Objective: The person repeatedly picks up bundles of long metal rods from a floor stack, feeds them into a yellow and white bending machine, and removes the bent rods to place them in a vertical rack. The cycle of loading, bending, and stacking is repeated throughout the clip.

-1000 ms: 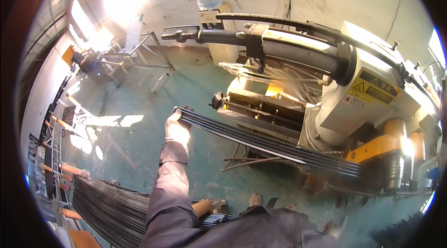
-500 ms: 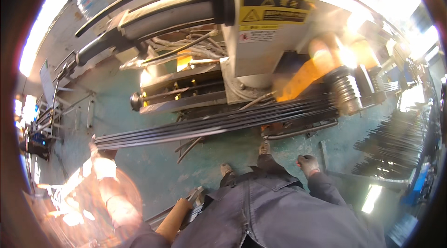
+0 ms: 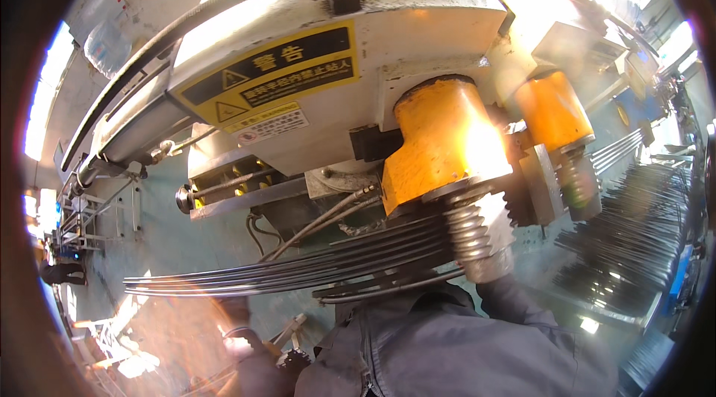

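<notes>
A bundle of long dark metal rods (image 3: 298, 270) runs from the left into the machine, under its orange cylinder (image 3: 440, 136). My left hand (image 3: 234, 310) is just below the rods, dark and blurred; whether it touches them or how its fingers lie does not show. At the right, my right forearm (image 3: 514, 304) reaches up to the threaded metal post (image 3: 477, 237) below the orange cylinder. That post hides my right hand. A second orange cylinder (image 3: 556, 110) stands further right, with another threaded post (image 3: 579, 184) under it.
The machine's pale metal housing (image 3: 313, 99), with a yellow and black warning label (image 3: 272, 73), fills the upper middle. Many dark rods (image 3: 626, 225) lie piled at the right. A metal frame (image 3: 93, 222) stands at the far left. Bright sunlight glares at lower left.
My view has moved closer to the machine. My left hand has left the rods' left end and is further right. My right hand, earlier a fist beside my body, is now hidden behind the threaded post.
</notes>
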### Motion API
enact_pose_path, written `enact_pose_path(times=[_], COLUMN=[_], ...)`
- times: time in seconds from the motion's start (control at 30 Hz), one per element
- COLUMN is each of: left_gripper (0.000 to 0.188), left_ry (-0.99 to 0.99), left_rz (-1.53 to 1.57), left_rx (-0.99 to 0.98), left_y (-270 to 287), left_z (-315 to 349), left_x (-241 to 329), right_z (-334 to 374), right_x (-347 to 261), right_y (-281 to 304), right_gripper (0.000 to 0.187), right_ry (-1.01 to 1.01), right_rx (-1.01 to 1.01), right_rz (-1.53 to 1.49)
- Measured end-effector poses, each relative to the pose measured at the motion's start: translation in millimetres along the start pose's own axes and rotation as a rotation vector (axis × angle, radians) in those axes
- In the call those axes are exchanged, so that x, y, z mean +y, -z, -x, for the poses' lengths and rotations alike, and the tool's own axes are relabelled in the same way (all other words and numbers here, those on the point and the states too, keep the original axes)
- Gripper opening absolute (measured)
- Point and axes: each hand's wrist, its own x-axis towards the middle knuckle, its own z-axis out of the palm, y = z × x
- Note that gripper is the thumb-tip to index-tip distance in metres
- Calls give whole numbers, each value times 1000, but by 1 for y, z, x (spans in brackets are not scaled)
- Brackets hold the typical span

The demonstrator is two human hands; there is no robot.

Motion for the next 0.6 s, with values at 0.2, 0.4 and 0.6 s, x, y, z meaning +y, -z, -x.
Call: enact_pose_path(times=[0.2, 0.4, 0.6], left_gripper=[42, 35, 32], left_ry=[-314, -549, -870], left_rz=[13, -620, -1509], left_rx=[-84, -69, 417], left_y=[-88, -58, -20], left_z=[1, 15, 3], left_x=[28, 73, 106], right_z=[-53, -32, 87], right_x=[46, 33, -50], right_y=[23, 14, 29], right_gripper=[36, 46, 43], right_ry=[218, 18, -8], right_rx=[66, 35, 139], right_rz=[119, -98, -147])
